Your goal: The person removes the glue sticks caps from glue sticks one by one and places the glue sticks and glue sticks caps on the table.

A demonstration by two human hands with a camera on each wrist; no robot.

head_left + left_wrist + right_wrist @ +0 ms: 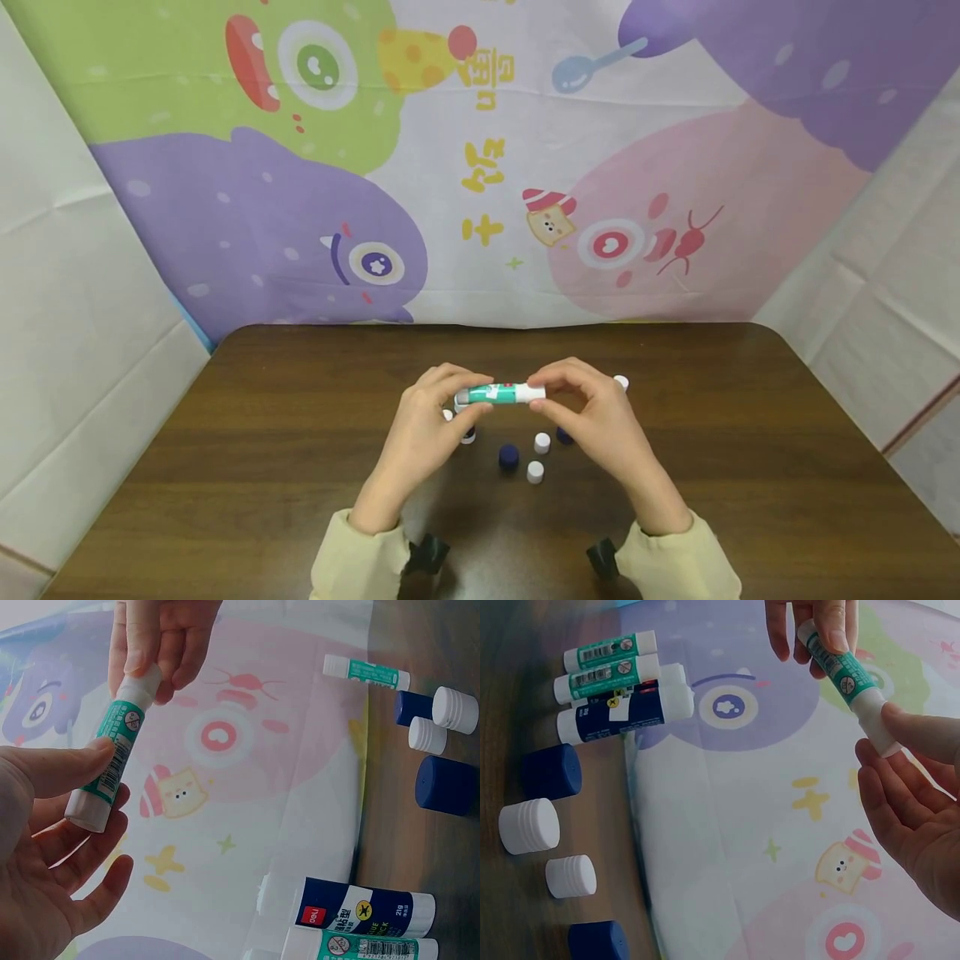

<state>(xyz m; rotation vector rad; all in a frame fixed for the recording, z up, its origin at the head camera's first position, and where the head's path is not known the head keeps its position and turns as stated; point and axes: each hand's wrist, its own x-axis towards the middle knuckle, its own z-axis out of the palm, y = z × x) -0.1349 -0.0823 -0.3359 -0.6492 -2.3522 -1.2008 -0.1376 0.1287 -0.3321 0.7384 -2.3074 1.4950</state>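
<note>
Both hands hold one green-and-white glue stick [495,394] level above the table. My left hand [426,417] pinches its green-labelled body near the pale end, thumb against the label in the left wrist view. My right hand [596,412] grips the white end between thumb and fingers. In the right wrist view, this white end [877,724] is partly covered by the right thumb and fingers. Under the hands, loose white caps [535,472] and navy caps [508,457] sit on the wooden table [300,483].
At the left stand a navy glue stick [641,712] and green glue sticks [615,650], close together. Another green glue stick [373,673] stands apart toward the right. A cartoon-printed cloth [480,292] hangs behind the table's far edge, with pale sheets at both sides.
</note>
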